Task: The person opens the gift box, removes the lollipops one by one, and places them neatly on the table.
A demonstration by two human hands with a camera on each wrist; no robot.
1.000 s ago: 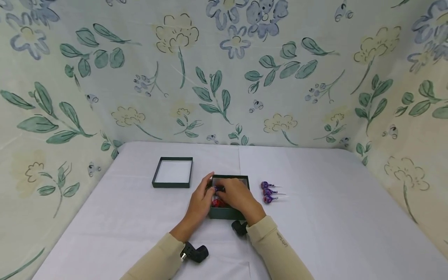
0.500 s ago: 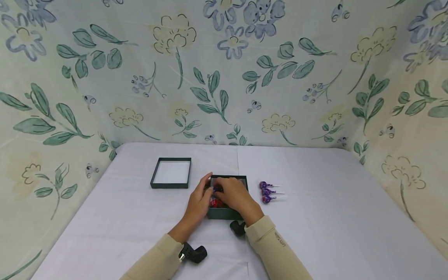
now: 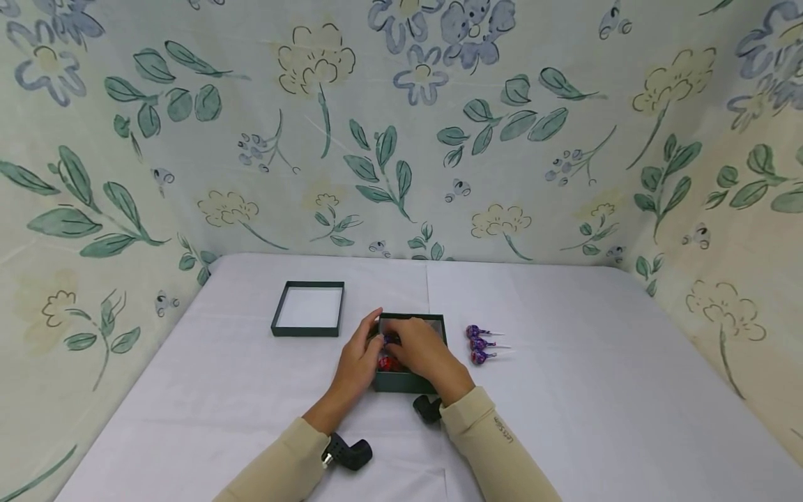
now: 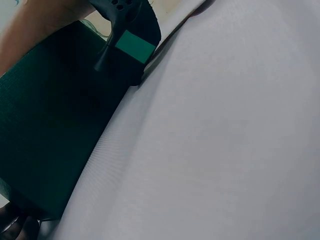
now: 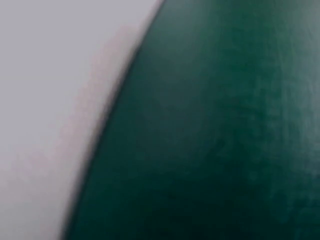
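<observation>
A dark green open box stands on the table in the head view. My left hand grips its left wall, with the thumb at the rim and the fingers along the outside. In the left wrist view, fingertips show at the far corner of the box. My right hand reaches into the box with bent fingers and pinches a purple-wrapped lollipop, largely covered by the fingers. Nearer the front wall lies a red-wrapped lollipop. The green box side fills most of the right wrist view, which shows no fingers.
Several purple lollipops lie in a column right of the box, sticks pointing right. The box's lid lies with its white inside up at the back left. Black wrist cameras hang below both cuffs. A floral cloth rises behind the table.
</observation>
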